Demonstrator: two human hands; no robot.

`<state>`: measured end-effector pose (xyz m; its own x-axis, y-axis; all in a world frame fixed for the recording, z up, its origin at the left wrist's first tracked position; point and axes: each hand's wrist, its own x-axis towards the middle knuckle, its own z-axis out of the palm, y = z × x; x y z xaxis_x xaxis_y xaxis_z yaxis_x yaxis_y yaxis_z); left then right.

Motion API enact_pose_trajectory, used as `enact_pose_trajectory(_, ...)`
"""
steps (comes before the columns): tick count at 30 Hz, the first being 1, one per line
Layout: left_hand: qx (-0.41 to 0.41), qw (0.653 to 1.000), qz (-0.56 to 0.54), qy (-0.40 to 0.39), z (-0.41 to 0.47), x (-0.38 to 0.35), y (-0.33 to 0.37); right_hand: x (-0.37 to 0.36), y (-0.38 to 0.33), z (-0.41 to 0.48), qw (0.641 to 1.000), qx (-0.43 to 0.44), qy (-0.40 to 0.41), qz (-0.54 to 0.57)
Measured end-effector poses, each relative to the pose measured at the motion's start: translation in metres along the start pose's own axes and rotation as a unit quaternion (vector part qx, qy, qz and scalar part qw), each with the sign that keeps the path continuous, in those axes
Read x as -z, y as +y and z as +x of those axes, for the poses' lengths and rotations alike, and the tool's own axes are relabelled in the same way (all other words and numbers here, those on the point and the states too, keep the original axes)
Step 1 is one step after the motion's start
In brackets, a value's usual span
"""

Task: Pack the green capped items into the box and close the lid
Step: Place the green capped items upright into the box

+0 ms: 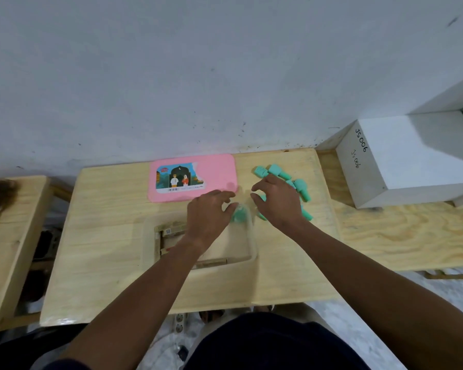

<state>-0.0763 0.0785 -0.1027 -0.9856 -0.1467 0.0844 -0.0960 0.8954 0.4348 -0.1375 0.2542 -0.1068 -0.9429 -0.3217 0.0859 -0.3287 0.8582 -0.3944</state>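
Pale wood table by a white wall. My left hand pinches a blurred green capped item over the clear box, far right corner. My right hand curls over the pile, can't tell its grip. Risk: a hasty release clips the rim and the item bounces out

Pink lid lies just beyond fingertips of the left hand; green capped items crowd beyond right hand fingers; bare table left of left fingers.
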Motion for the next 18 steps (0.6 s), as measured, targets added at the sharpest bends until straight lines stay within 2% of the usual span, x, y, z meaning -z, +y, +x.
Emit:
enact_pose_trajectory(3, -0.029, 0.999, -0.025, -0.006, 0.027, 0.000, 0.015, 0.010, 0.016, 0.014, 0.998, -0.061, -0.010, 0.000)
enact_pose_trajectory(8, -0.084, 0.992, 0.024, -0.092, 0.074, -0.025, 0.043, 0.017, 0.056, 0.036, 0.988, -0.139, -0.061, 0.004)
enact_pose_trajectory(14, -0.113, 0.976, 0.083, -0.165, 0.117, -0.075, 0.060, 0.007, 0.100, 0.068, 0.979, -0.165, -0.119, 0.030)
enact_pose_trajectory(18, -0.164, 0.960, 0.146, -0.172, 0.135, -0.100, 0.064, -0.001, 0.114, 0.084, 0.972, -0.186, -0.134, 0.047)
